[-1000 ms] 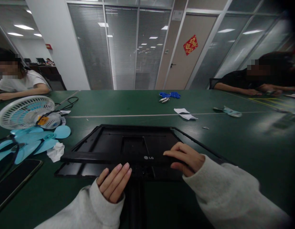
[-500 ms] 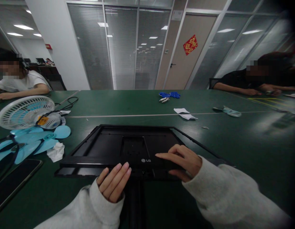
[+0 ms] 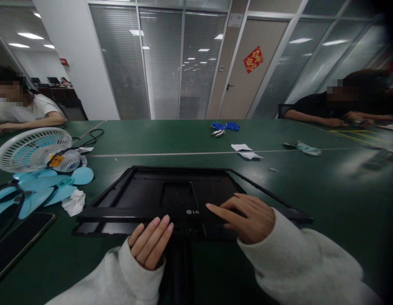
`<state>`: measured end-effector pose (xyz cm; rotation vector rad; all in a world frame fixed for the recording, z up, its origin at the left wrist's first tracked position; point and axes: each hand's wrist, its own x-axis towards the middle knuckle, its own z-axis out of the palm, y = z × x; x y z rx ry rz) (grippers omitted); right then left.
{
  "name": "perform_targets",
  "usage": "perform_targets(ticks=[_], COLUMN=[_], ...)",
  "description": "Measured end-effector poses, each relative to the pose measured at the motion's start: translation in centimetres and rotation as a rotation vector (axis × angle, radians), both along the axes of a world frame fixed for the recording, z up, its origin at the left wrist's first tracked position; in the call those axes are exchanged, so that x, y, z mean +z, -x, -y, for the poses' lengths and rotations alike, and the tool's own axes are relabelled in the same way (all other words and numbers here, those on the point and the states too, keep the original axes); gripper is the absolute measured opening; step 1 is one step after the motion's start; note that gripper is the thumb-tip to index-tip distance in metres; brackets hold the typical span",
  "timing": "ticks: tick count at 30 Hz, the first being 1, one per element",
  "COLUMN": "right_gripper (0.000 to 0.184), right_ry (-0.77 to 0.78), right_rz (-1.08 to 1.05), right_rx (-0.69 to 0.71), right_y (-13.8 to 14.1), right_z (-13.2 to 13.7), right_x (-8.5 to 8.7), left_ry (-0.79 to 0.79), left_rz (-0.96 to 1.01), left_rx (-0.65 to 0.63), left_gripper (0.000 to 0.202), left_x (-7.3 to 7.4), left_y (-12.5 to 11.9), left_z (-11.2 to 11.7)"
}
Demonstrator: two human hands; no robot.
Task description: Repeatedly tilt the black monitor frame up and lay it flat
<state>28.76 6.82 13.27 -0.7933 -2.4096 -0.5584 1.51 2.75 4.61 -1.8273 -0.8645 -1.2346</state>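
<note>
Your right hand (image 3: 245,217) spread flat on monitor frame (image 3: 145,192), left hand (image 3: 151,245) flat, fingers together, at near edge. Lean harder, thin plastic could crack or skid on table (image 3: 310,182).

At the left hand (image 3: 150,243) and right hand (image 3: 247,216) the monitor frame (image 3: 171,195) is black with a white logo, the table (image 3: 310,178) dark green, the fan blades (image 3: 46,186) to their left pale blue, the grille (image 3: 27,148) white, and the gloves (image 3: 226,126) beyond them blue.
</note>
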Motion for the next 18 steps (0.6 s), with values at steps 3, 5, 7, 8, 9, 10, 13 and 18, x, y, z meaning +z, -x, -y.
perform_targets(ticks=[3, 5, 7, 8, 9, 10, 13, 18], right_gripper=[0.030, 0.030, 0.030, 0.031, 0.031, 0.032, 0.031, 0.031], right_ry=[-0.038, -0.057, -0.082, -0.090, -0.094, -0.093, -0.075, -0.066], right_rz=[-0.038, -0.059, -0.075, -0.078, -0.081, -0.081, -0.086, -0.094], right_rx=[-0.019, -0.018, -0.024, -0.026, -0.028, -0.027, -0.013, -0.026], right_y=[0.5, 0.8, 1.2, 1.5, 1.7, 2.0, 2.6, 3.1], right_z=[0.2, 0.3, 0.4, 0.4, 0.5, 0.5, 0.8, 1.1], right_x=[-0.1, -0.2, -0.2, -0.3, -0.4, -0.5, -0.9, -1.4], left_ry=[0.003, -0.006, -0.012, -0.013, -0.013, -0.014, -0.019, -0.004], left_rz=[0.017, 0.028, 0.038, 0.048, 0.062, 0.081, 0.110, 0.096], left_rx=[-0.005, -0.001, 0.006, 0.010, 0.013, 0.014, 0.010, 0.016], left_gripper=[0.035, 0.036, 0.036, 0.036, 0.036, 0.036, 0.033, 0.034], left_x=[0.0, 0.0, 0.0, 0.0, 0.1, 0.1, 0.0, 0.0], left_y=[0.0, 0.0, -0.1, -0.2, -0.3, -0.3, -0.5, -0.4], left_z=[0.1, 0.1, 0.1, 0.1, 0.1, 0.1, 0.2, 0.3])
